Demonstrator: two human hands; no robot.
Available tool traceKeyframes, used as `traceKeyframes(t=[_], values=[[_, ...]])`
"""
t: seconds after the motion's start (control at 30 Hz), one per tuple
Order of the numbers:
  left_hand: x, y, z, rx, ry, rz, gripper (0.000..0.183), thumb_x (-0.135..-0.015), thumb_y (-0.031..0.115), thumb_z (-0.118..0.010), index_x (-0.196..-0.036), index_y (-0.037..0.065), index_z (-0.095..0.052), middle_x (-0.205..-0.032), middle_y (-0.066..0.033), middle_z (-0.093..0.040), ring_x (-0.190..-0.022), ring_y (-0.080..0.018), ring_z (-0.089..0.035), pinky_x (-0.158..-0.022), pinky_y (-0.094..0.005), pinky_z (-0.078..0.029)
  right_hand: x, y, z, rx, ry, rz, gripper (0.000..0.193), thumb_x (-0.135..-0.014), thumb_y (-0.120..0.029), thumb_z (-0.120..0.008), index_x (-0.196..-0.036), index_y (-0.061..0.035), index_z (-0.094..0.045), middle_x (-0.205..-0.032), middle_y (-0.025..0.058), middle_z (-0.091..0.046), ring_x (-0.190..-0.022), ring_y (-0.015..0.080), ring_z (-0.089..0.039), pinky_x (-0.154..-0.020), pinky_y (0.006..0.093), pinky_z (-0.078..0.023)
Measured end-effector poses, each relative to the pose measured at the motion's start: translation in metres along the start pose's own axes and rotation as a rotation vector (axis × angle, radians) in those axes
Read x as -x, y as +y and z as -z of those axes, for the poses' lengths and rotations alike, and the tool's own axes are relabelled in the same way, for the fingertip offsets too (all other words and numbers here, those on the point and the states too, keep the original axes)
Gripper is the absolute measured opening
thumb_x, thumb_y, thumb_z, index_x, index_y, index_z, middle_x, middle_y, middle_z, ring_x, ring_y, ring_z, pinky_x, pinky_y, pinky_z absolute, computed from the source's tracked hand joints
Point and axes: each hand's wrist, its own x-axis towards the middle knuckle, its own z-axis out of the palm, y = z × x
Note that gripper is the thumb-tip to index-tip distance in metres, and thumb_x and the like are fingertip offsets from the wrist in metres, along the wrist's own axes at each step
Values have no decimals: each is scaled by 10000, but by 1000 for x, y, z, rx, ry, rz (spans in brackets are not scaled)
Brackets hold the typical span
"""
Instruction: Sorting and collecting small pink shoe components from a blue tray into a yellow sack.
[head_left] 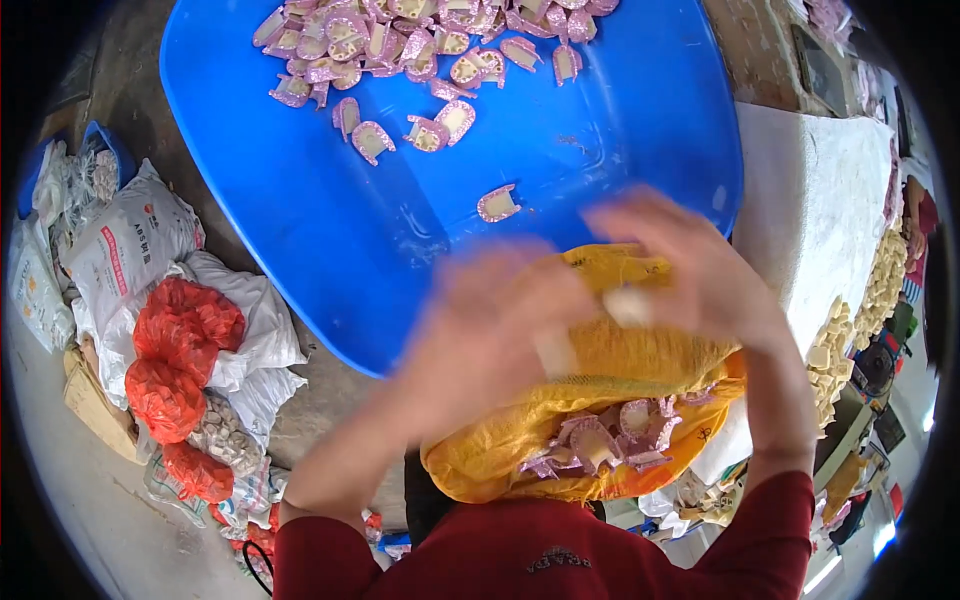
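Observation:
A yellow woven sack (640, 350) lies against my body, its mouth gaping toward me. Inside it are several glittery pink-purple U-shaped pieces (595, 445) with pale inner faces. My left hand (500, 315) is over the sack's left side, smeared by motion. My right hand (675, 265) is at the sack's far right edge, also blurred; its thumb carries a white covering. Whether either hand grips the sack cannot be made out. One loose U-shaped piece (498, 204) lies in the blue tub (290, 220) just beyond my hands.
More pink-purple pieces (420, 50) are heaped at the tub's far end. Red plastic bags (165, 375) and white sacks (135, 235) crowd the floor at left. To the right stands a white-covered surface (810, 200), with many cream-coloured pieces (830, 360) beside it.

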Motion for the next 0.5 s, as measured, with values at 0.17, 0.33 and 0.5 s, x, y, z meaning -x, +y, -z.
traceKeyframes(t=[0.17,0.33,0.5], values=[[-33,-136,16,-426,406,736,718,-749,252,-763,-1383,283,-425,-1407,-232,-253,-1239,-453,-303,-1003,-532,-357,-137,34,-69,528,-45,-185,934,-661,-117,-772,-1457,-239,-298,-1524,114,-168,-1265,394,-390,-1006,460,-421],[-47,-178,-7,-681,306,774,658,-683,317,-811,-1262,255,-505,-1397,-202,-263,-1224,-461,-309,-935,-527,-428,-180,60,-108,578,79,-62,1028,-581,-72,-819,-1445,-283,-305,-1513,97,-193,-1200,390,-435,-915,458,-489],[-27,-193,-16,-640,360,636,542,-633,314,-829,-1072,160,-550,-1257,-189,-386,-1097,-398,-441,-854,-461,-475,-159,91,-123,485,29,-236,852,-686,-68,-738,-1415,-295,-361,-1404,88,-309,-1149,364,-466,-903,416,-491]])
